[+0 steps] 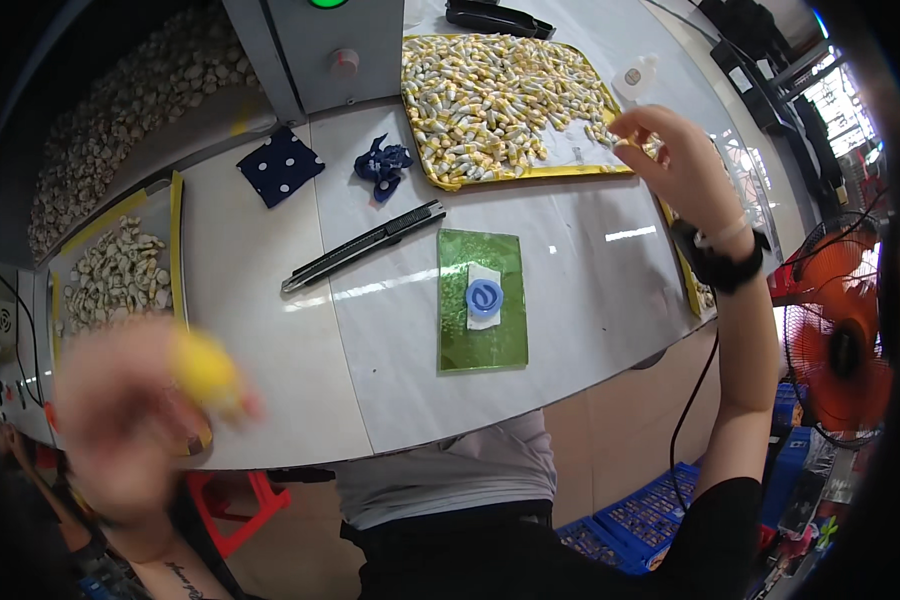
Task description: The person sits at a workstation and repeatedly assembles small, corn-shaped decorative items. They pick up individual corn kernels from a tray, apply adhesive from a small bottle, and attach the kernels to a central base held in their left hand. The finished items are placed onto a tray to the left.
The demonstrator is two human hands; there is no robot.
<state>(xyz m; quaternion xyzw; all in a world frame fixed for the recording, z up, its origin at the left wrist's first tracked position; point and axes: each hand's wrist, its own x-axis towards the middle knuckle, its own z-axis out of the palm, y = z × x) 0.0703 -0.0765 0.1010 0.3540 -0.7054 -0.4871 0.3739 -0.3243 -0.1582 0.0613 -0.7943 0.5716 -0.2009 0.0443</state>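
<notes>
My left hand [120,400], smeared by motion, is at the near left beside a tray of small whitish pieces [120,268]. A yellow cover [204,367] shows on one of its fingers. My right hand [678,165] is over the right edge of a large yellow-rimmed tray [560,176], its fingers curled in a pinch; what they hold, if anything, is too small to make out. That tray carries many small yellow-and-white wrapped pieces [500,95]. Between my hands lies a green glass plate [483,345] bearing a white pad and a blue coiled blob [484,298].
A black utility knife [365,246] lies left of the plate. Behind it are a polka-dot cloth [280,166] and a crumpled dark-blue cloth [382,168]. A grey machine housing [345,65] stands at the back. A white bottle [637,77] and an orange fan [845,345] are on the right.
</notes>
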